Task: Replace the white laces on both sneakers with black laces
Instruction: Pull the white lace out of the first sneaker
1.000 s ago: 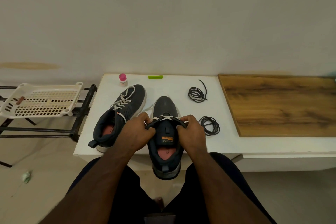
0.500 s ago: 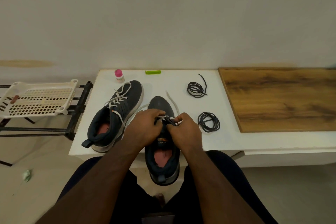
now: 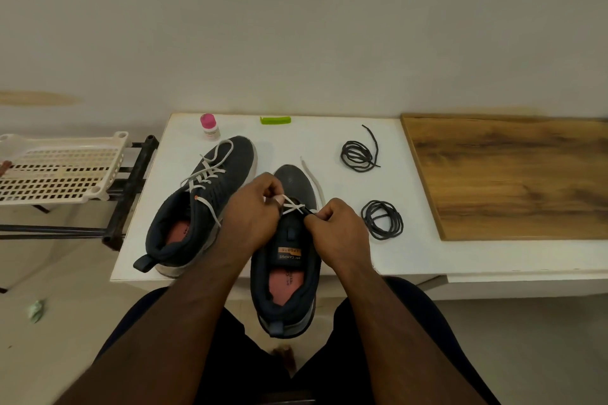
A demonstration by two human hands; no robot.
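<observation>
- Progress is judged to be early: the near sneaker point(image 3: 285, 260), which hangs over the front edge of the desk point(image 3: 411, 260), is only partly unlaced, with a single crossing of white lace point(image 3: 293, 206) left near the toe and a loose end trailing along its right side.
- Both hands are closed on that lace: the left hand point(image 3: 255, 212) pinches a strand at the left of the crossing, and the right hand point(image 3: 335, 228) pinches the strand at the right, beside the eyelets.
- The far sneaker point(image 3: 210, 204) lies to the left on the desk, and its own white lace is seen fully threaded, so it is judged untouched.
- Two coiled black laces are seen unused on the desk, well apart from the sneakers: one point(image 3: 359, 154) near the back, one point(image 3: 382, 220) just right of the right hand.
- Left to do, by this reckoning: the last crossing is to be freed, the far sneaker stripped, and both relaced in black.
- An orange tongue label point(image 3: 289, 253) is read, upside down, as "CAMPUS" and "SPORTS"; the insole print is too small to be read.
</observation>
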